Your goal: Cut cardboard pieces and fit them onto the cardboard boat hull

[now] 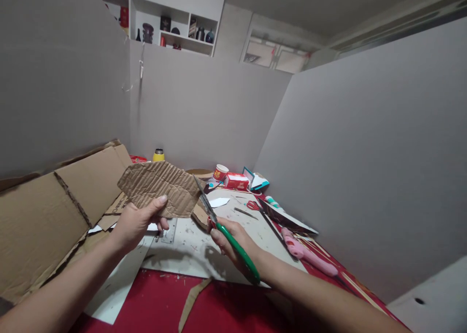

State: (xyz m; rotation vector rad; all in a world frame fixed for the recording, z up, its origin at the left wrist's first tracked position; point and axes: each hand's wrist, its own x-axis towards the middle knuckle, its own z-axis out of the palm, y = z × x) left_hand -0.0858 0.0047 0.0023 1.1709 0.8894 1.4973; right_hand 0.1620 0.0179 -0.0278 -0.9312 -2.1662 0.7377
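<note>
A piece of corrugated cardboard [160,184] with cut, angled edges is pinched in my left hand [144,221], thumb on its ribbed face. My right hand [233,240] is closed on green-handled scissors [233,248], whose blades point up at the cardboard's right edge. Whether the blades touch the cardboard I cannot tell. Behind them, a curved cardboard piece [200,215] is partly hidden. Below my hands, a narrow curved cardboard strip [193,299] lies over the front edge of the white board [171,261].
Large cardboard sheets [40,226] lean at the left. On the right lie a pink glue gun [310,257] and red-handled scissors [253,205]. A paper cup [220,171], a red box [236,180] and a yellow bottle [158,155] stand at the back. Grey partitions [204,109] surround the red table [156,299].
</note>
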